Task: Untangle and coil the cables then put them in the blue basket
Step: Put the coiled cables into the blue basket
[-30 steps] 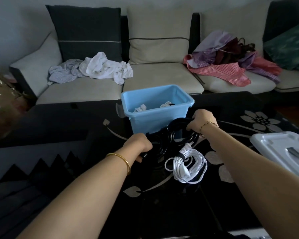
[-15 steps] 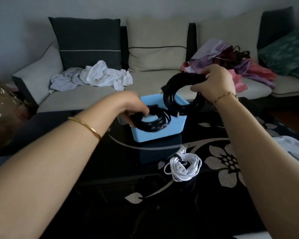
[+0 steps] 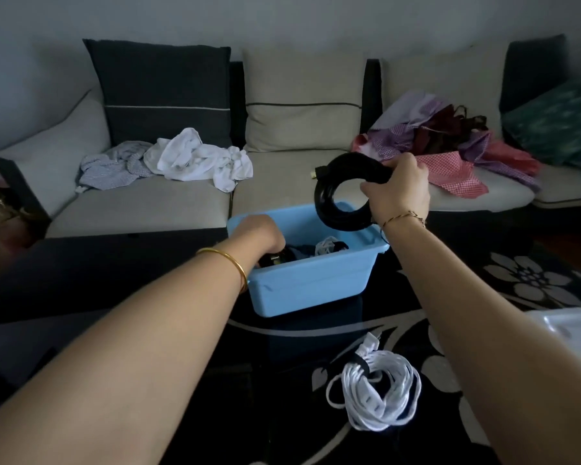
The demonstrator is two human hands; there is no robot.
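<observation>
Right grip (image 3: 398, 191) – fingers and thumb wrapped tight round the top-right arc of a black coil (image 3: 336, 213), which it holds upright in the air. The coil's lower arc hangs below and left of that grip, over the far right corner of the blue basket (image 3: 309, 283); a plug end sticks out at the coil's upper left.

Left grip (image 3: 257, 234) is down inside the basket at its left end, knuckles up, fingers curled down onto a black bundle (image 3: 273, 260). Fingertips are hidden – can't tell if it clasps the bundle or just rests on it. Just right of this grip, in the basket, lies a white cable (image 3: 326, 246).

Nearer the person than both grips, a tied white coil (image 3: 376, 394) lies on the dark flower-patterned tabletop (image 3: 282, 414), well apart from the basket. A white lid (image 3: 571, 325) sits at the tabletop's right edge, below the right grip. Beyond both grips is the sofa (image 3: 282, 182), with a white clothes heap (image 3: 195, 159) on its left seat and a red-purple clothes heap (image 3: 450, 146) on its right seat.
</observation>
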